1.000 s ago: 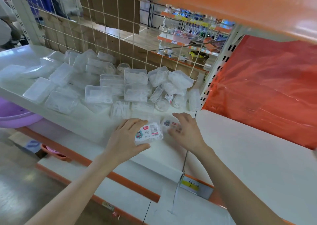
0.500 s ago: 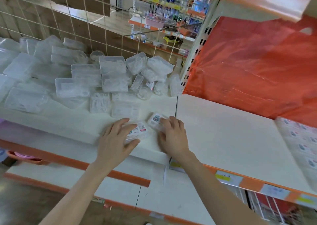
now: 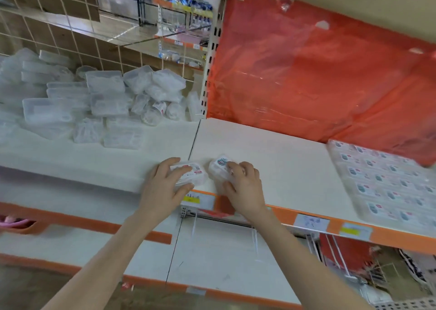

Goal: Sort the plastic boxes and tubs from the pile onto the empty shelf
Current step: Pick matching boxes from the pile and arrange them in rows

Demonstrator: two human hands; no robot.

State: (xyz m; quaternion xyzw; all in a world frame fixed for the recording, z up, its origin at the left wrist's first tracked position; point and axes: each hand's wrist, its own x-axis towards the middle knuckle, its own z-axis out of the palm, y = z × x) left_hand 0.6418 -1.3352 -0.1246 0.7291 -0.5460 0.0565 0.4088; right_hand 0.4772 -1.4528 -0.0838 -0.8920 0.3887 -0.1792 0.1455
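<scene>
Both boxes have travelled to the right since the earlier moment. Then they were on the shelf with the pile, left of the seam (image 3: 195, 137). Now my right hand (image 3: 246, 189) has brought its small box (image 3: 219, 166) across the seam onto the empty shelf (image 3: 271, 158). My left hand (image 3: 162, 189) follows with the labelled box (image 3: 190, 171), which is now just at the seam between the two boards, near the front edge. The fingers of my left hand are curled around this box, thumb at the near side, the others over its top. The fingers of my right hand grip the small box from the right, and its printed label faces up. The two boxes are just beside each other; whether they touch, I cannot tell.

The pile of clear boxes and tubs (image 3: 99, 102) lies further back on the left shelf, against the wire grid (image 3: 70, 40). At the right end of the empty shelf, rows of labelled boxes (image 3: 387, 182) lie flat, blurred. A red plastic sheet (image 3: 318, 78) hangs behind the shelf. A yellow price tag (image 3: 193, 199) sits on the front rail under my hands.
</scene>
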